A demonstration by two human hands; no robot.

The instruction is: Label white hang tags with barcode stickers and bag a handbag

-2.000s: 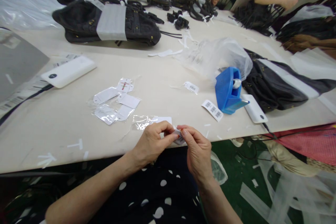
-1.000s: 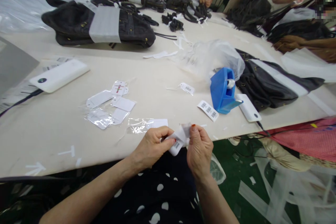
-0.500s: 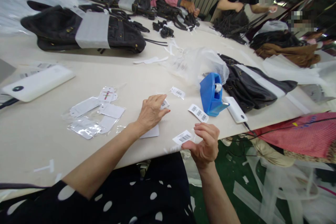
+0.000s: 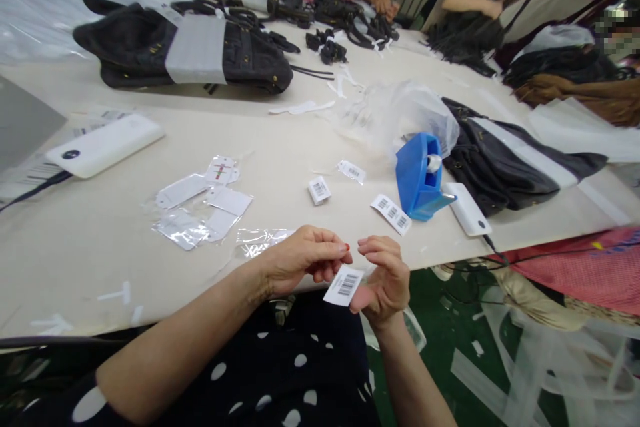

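My left hand (image 4: pixel 313 255) is closed in a pinch above the table's front edge. Whatever is between its fingertips is too small to make out. Facing it, my right hand (image 4: pixel 385 280) has curled fingers, and its thumb is at the edge of a white barcode label (image 4: pixel 343 285), held up between the hands. Beyond them on the table lie a small stack of barcode stickers (image 4: pixel 319 191), a single barcode tag (image 4: pixel 352 171) and a strip of barcodes (image 4: pixel 391 214). Clear plastic sleeves (image 4: pixel 257 243) are partly covered by my left hand.
White tags in clear sleeves (image 4: pixel 205 207) lie left. A blue tape dispenser (image 4: pixel 420 177) stands right, beside a white corded device (image 4: pixel 467 209) and a black bag (image 4: pixel 505 160). Another wrapped bag (image 4: pixel 195 50) is farther back. Two people handle black items across the table.
My left hand has come back from the sticker stack toward my right hand, uncovering the stack. The barcode label by my right thumb has tilted and shifted toward me. The view has swung slightly left.
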